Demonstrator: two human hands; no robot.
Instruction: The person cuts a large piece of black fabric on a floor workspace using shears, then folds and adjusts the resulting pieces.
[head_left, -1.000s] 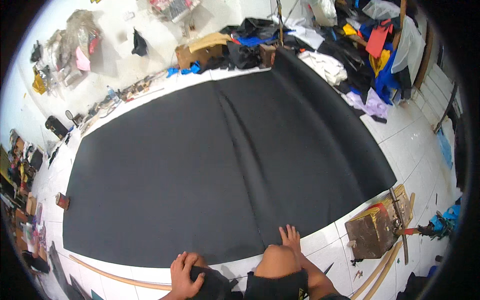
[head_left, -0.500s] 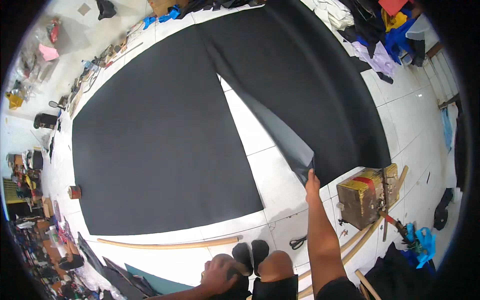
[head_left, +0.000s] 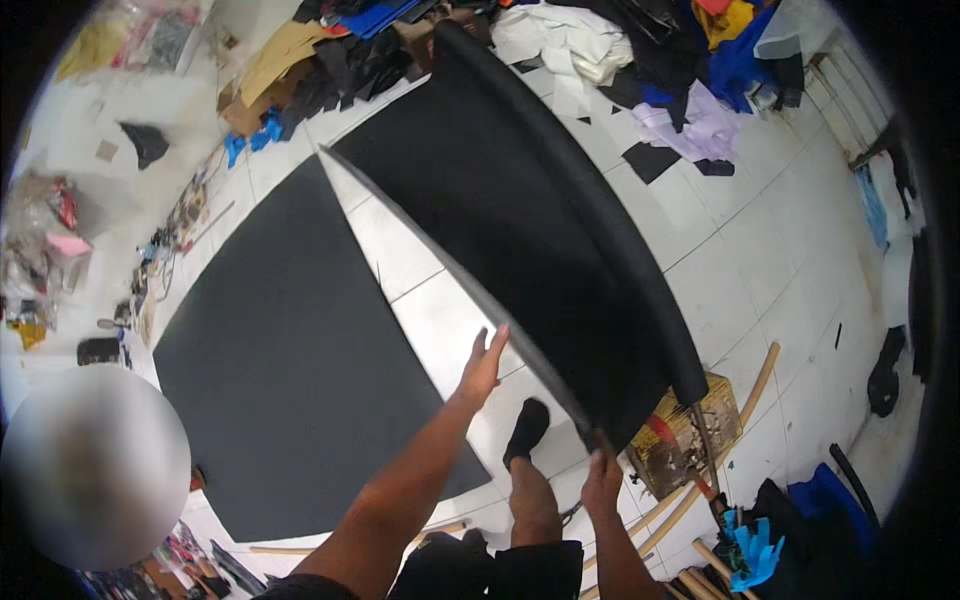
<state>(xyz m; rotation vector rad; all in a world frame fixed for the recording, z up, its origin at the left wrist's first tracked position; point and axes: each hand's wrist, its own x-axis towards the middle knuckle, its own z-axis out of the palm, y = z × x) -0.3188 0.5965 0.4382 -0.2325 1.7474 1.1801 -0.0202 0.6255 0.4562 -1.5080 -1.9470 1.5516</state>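
A wide black sheet of material [head_left: 560, 290], rolled up along its far right side, lies across the floor. My right hand [head_left: 602, 478] is closed on its near corner, where the edge is lifted. Farther up that same edge is my left hand [head_left: 487, 362], fingers spread and fingertips at the sheet's grey underside border. To the left lies a separate flat dark-grey sheet [head_left: 300, 370]. A long wedge of white tiled floor [head_left: 405, 265] shows between the two pieces, and my sock-covered foot [head_left: 528, 428] stands in it.
A worn yellow-brown box [head_left: 690, 440] stands beside the roll's near end, with wooden poles [head_left: 760, 385] around it. Crumpled white cloth [head_left: 570, 40] and purple cloth [head_left: 690, 120] lie at the far right. Paper and dark scraps [head_left: 350, 80] sit at the back. A round blur covers the left.
My left hand has risen from my knee and reached forward to the sheet's edge. My right hand has drawn the corner nearer. The gap has lengthened, and one foot has stepped forward.
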